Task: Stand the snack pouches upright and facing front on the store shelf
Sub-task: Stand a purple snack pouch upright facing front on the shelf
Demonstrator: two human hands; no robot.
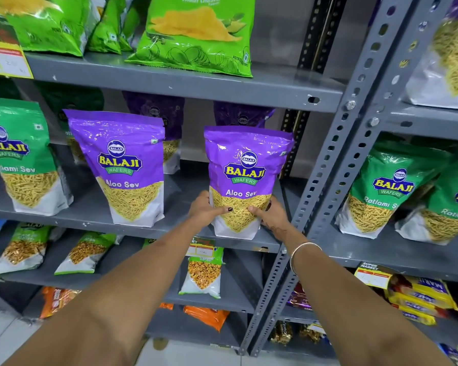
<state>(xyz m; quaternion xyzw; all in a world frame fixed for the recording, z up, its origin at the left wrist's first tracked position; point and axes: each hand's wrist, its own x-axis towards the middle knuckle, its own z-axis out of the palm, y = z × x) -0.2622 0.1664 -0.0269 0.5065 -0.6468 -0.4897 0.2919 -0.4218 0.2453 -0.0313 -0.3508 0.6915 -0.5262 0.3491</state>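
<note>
While both hands reach out to the grey shelf [154,225], they hold one purple pouch [245,178] from each side. The left hand [205,211] grips the low left edge of the pouch, and its thumb [224,210] lies flat across the front, just over the yellow sticks in the picture. The right hand [270,213] grips the low right edge, with its thumb on the front too, and the other fingers of both hands wrap around behind the pouch where they cannot be seen. The pouch stands up straight between the fingers, its bottom on the front lip of the shelf, and its name faces out. A thin bangle [302,250] sits on the right wrist. To the left of the left hand's fingers, well apart, a second purple pouch [124,167] stands and faces front. Farther left stands a green pouch [21,157]. More purple pouches stand behind, deeper in the shelf.
</note>
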